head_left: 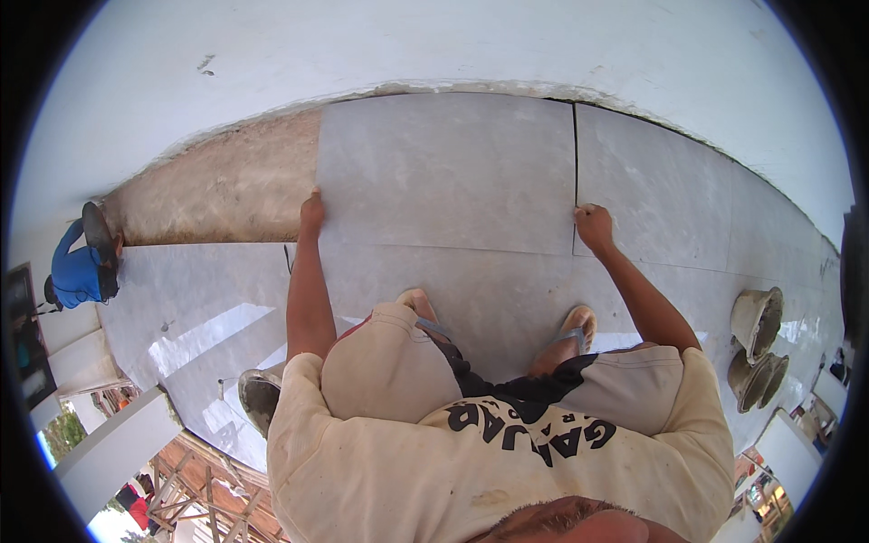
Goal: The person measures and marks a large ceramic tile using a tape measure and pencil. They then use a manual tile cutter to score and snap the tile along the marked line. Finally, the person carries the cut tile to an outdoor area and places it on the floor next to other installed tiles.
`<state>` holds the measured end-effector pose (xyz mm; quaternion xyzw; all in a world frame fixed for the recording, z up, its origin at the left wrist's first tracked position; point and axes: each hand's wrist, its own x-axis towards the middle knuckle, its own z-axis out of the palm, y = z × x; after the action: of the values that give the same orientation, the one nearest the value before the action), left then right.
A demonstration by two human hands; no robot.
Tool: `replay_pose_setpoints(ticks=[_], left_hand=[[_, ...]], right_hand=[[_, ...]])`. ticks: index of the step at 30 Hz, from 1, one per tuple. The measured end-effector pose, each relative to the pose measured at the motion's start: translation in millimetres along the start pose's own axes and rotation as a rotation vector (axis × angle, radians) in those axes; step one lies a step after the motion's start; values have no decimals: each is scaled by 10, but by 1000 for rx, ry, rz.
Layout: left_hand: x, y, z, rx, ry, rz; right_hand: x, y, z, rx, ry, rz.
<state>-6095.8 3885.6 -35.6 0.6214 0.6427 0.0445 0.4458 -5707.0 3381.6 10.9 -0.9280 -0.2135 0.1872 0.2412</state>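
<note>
A large grey floor tile [448, 172] lies in front of me along the base of the wall. My left hand [311, 213] is closed at its left edge, beside a strip of bare brown floor. At the opposite edge my right hand [594, 226] has its fingers curled over the dark gap that parts this tile from the neighbouring grey tile [652, 181]. The fingertips of both hands are partly hidden. The tile's near edge runs along a thin seam with the laid tiles [489, 299] under my sandalled feet.
A white wall [434, 45] borders the tiles ahead. The bare strip [213, 185] reaches left toward a crouching person in blue [80, 267]. Mortar-stained buckets [759, 321] stand at the right, and another bucket [259, 396] is at my left side.
</note>
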Motion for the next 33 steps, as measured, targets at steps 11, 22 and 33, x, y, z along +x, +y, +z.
replay_pose_setpoints(ticks=[11, 22, 33], left_hand=[[99, -129, -199, -16, 77, -4], [50, 25, -329, -38, 74, -7], [-532, 242, -157, 401, 309, 42]], right_hand=[[51, -114, 122, 15, -7, 2], [109, -135, 163, 116, -77, 130], [53, -389, 56, 422, -25, 452]])
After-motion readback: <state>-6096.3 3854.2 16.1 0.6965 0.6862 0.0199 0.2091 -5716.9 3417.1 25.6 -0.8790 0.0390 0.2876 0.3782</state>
